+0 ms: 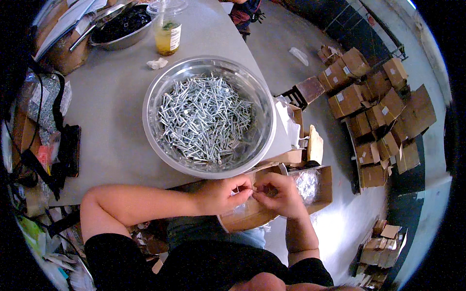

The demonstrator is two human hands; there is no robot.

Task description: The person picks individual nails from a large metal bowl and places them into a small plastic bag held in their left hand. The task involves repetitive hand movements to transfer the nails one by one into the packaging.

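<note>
My left hand (227, 196) and my right hand (281, 194) meet just past the near rim of a big metal bowl (206, 171). Thumb and fingers are pinched on both, and the fingertips touch or nearly touch around something tiny and pale that I cannot make out. The bowl holds a heap of silvery screws (206, 119) and stands at the table's near right corner. Under my hands is an open cardboard box (250, 219), partly covered by them. Beside my right hand, clear plastic bags (307, 186) lie in another open box.
On the grey table (107, 121) stand a lidded plastic cup (167, 38) with yellow drink, a crumpled white tissue (158, 63) and a metal basin (116, 46) of dark pieces. Black cables (60, 102) run along the left. Cardboard boxes (371, 121) are stacked on the floor at right.
</note>
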